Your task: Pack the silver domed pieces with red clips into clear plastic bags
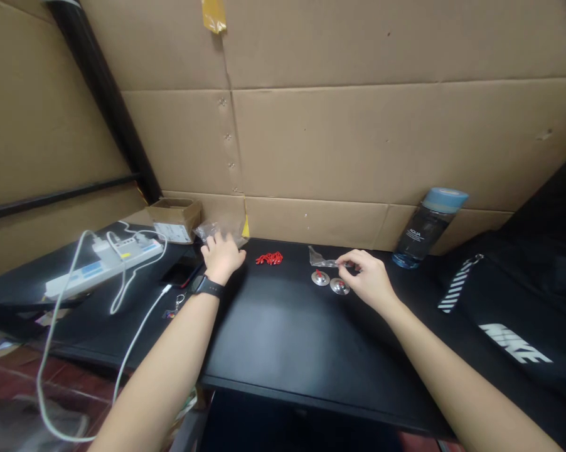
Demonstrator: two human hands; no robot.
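My right hand (366,276) pinches a small clear plastic bag (321,258) at its right end, close above the table. Just below that bag, two shiny round metal discs like small cymbals (320,277) lie side by side, each with a bit of red at its centre. My left hand (221,256), with a black watch on the wrist, rests with fingers spread on another crumpled clear plastic bag (208,231) near the wall. What lies under that palm is hidden. Between the hands sits a small heap of red cord or beads (270,258).
An open cardboard box (176,220) stands at the back left. A white power strip (104,267) with cables, a phone (183,271) and a keyring (174,306) lie left. At right are a blue-capped bottle (427,229) and a black bag (513,301). Cardboard wall (311,144) behind.
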